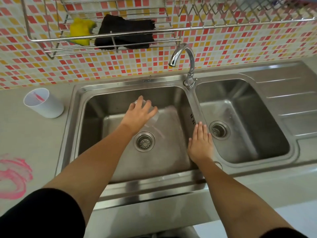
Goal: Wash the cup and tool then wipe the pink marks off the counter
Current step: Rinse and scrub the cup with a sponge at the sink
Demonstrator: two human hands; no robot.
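Note:
My left hand (139, 112) is over the left sink basin (96, 117), closed around a clear glass cup (155, 115) that is blurred and mostly hidden by my fingers. My right hand (201, 142) lies flat and open on the divider between the two basins, holding nothing. A white plastic cup (43, 103) with a pink streak inside stands on the counter left of the sink. Pink smeared marks (14, 176) cover the counter at the far left. The tool is not clearly visible.
The chrome faucet (184, 60) arches over the left basin. A wire rack (103, 35) on the tiled wall holds a yellow sponge (80, 30) and a black cloth (127, 33). The right basin (243, 121) and a ribbed drainboard (291, 103) lie to the right.

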